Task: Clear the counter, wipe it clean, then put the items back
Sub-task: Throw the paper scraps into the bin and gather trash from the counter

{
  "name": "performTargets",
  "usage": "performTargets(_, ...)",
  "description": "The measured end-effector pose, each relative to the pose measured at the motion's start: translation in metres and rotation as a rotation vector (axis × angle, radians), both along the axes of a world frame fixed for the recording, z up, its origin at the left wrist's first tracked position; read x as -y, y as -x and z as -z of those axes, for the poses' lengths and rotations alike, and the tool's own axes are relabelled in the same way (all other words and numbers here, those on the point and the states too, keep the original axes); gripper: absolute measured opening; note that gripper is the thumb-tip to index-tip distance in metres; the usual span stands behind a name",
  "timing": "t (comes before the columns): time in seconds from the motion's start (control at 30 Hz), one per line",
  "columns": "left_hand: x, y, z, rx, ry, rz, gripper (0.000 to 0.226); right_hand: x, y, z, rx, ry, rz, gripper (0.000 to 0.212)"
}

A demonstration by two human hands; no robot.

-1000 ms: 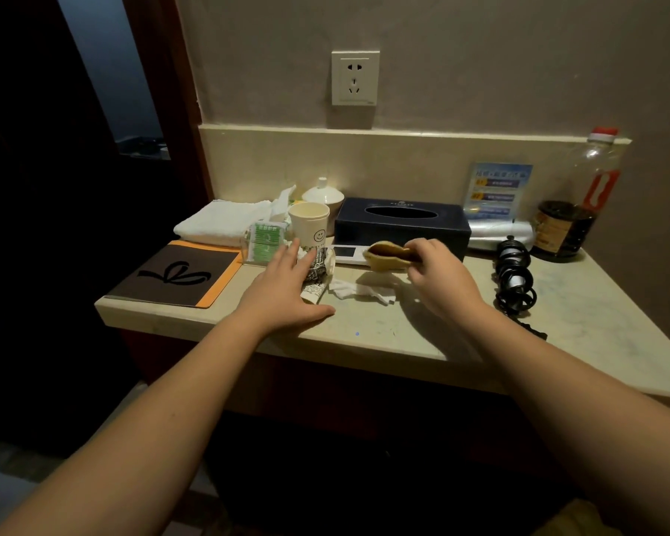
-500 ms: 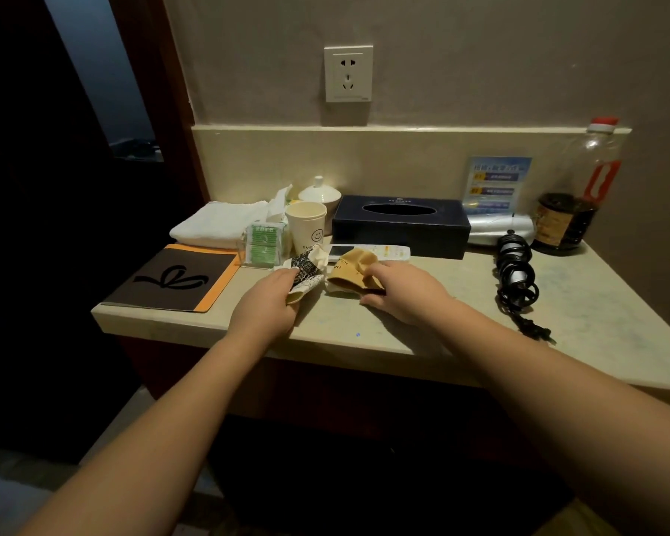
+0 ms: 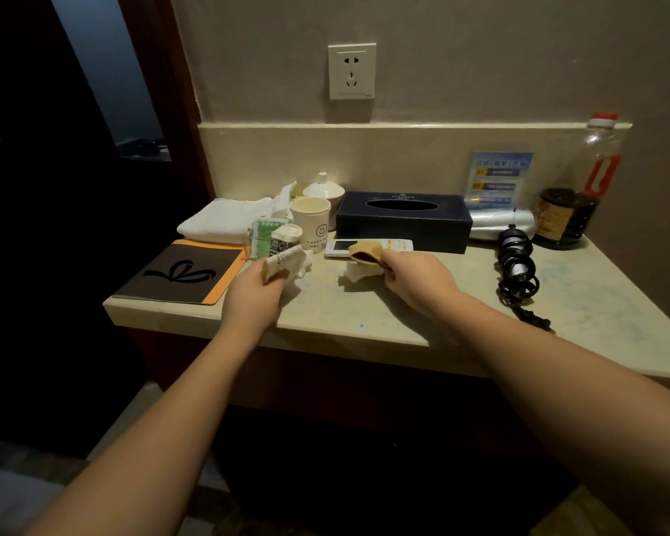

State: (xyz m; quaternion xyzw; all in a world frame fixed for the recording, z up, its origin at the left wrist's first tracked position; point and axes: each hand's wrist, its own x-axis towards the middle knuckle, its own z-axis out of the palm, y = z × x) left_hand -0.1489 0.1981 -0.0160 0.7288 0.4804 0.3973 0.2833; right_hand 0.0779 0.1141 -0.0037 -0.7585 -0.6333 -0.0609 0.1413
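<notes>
**Gathering scraps off the tabletop**

Head view: left hand (image 3: 254, 299) curled round a crumpled paper wrapper (image 3: 285, 261), lifted just clear of the tabletop (image 3: 403, 319), likely for discarding. Right hand (image 3: 416, 278) pinching a half-eaten filled pastry (image 3: 365, 252) above a white tissue (image 3: 354, 276) lying just left of it. Beyond both hands, untouched: smiley cup (image 3: 312, 224), tissue box (image 3: 403, 220), remote (image 3: 368, 245). Left of the left hand, folder (image 3: 182, 270) and folded towel (image 3: 225, 222). Right of the right hand, coiled cord (image 3: 517, 265) and bottle (image 3: 579, 187). Clearing barely begun; wiping yet to come.
</notes>
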Motion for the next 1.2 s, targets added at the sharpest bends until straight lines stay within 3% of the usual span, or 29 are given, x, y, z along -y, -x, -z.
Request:
performTargets(0.2,0.013,-0.002,-0.006,0.302,0.108,-0.019,0.028,0.035,-0.014,-0.015,-0.237,-0.232,0.03,0.002)
performTargets(0.33,0.009,-0.004,-0.019,0.5,0.24,0.004,0.024,0.054,-0.019,-0.016,-0.289,-0.226,0.012,0.003)
performTargets(0.6,-0.016,-0.053,-0.025,0.402,0.502,0.201,0.028,0.065,-0.022,-0.011,-0.376,-0.179,0.004,0.011)
performTargets(0.73,-0.024,-0.062,-0.011,0.381,0.48,0.156,0.027,0.065,-0.023,-0.005,-0.41,-0.147,0.032,0.015)
performTargets(0.9,-0.035,-0.059,-0.009,0.272,0.465,0.177,0.023,0.061,-0.021,0.002,-0.388,-0.133,0.084,0.003)
performTargets(1.2,-0.056,-0.059,0.009,0.299,0.423,0.155,0.03,0.055,-0.015,0.008,-0.402,-0.138,0.11,0.003)
